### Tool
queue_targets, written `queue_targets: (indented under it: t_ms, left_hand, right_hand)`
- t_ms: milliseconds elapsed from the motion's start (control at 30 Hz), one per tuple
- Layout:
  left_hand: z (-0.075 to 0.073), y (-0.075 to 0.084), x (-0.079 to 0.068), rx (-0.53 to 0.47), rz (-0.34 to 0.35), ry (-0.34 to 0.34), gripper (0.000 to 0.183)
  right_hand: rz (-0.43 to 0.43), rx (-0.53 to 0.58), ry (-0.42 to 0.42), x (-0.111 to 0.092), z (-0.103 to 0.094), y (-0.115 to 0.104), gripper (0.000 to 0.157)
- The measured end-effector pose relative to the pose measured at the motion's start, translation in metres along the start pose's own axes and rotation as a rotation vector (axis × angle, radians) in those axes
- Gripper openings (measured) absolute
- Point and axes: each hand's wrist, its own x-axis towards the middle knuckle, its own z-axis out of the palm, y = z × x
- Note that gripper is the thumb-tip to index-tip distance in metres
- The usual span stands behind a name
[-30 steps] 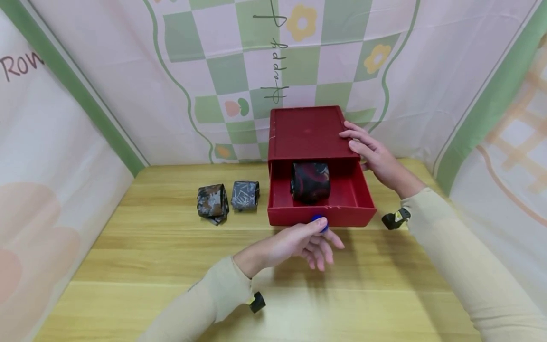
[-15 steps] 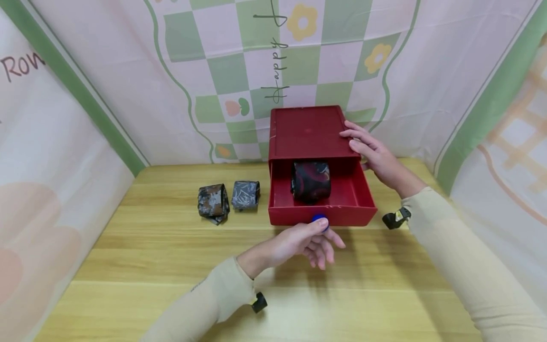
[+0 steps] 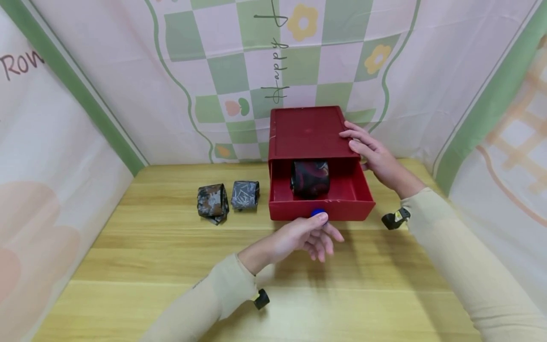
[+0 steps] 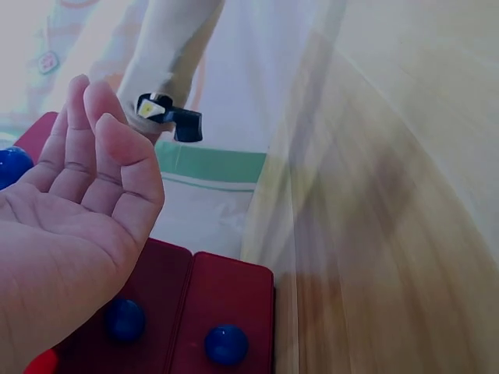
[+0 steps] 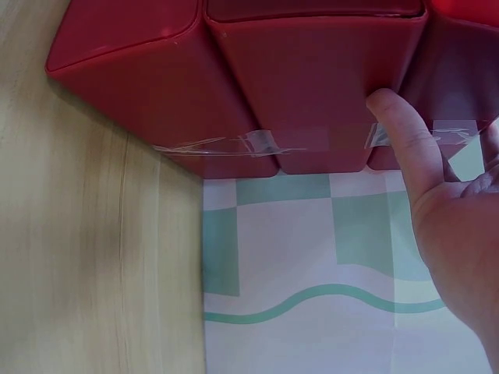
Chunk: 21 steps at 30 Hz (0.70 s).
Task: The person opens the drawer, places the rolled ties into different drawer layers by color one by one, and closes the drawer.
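Observation:
A dark red drawer cabinet (image 3: pixel 308 133) has its top drawer (image 3: pixel 295 210) pulled partly out. Inside lies a rolled black necktie (image 3: pixel 315 179) with a dark red pattern. The thumb of my left hand (image 3: pixel 301 236) presses the blue knob (image 3: pixel 316 212) on the drawer front, and its other fingers are loosely bent below. My right hand (image 3: pixel 376 156) rests on the cabinet's upper right edge; in the right wrist view its thumb (image 5: pixel 413 140) lies along the red side. Left of the cabinet sit a rolled grey necktie (image 3: pixel 245 195) and a rolled brown-and-grey one (image 3: pixel 211 201).
Lower drawers with blue knobs, a left one (image 4: pixel 125 319) and a right one (image 4: pixel 226 344), show in the left wrist view. Patterned cloth (image 3: pixel 299 61) hangs behind the wooden table (image 3: pixel 162 256). Black wrist devices hang from both sleeves.
The drawer has slid a little way back into the cabinet, with my left hand moving forward at its knob. My right hand stays on the cabinet's side, and the neckties outside have not moved.

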Motion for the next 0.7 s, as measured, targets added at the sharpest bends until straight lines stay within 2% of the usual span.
queue_targets:
  t_ms: [267, 700]
  left_hand:
    - [-0.0037, 0.0022, 0.003, 0.035, 0.005, 0.011, 0.066]
    - [-0.0014, 0.0066, 0.0039, 0.049, -0.015, 0.04, 0.064]
  right_hand:
    - [0.001, -0.005, 0.002, -0.0004, -0.0013, -0.0001, 0.039]
    - [0.016, -0.051, 0.014, -0.0011, 0.0006, -0.0009, 0.041]
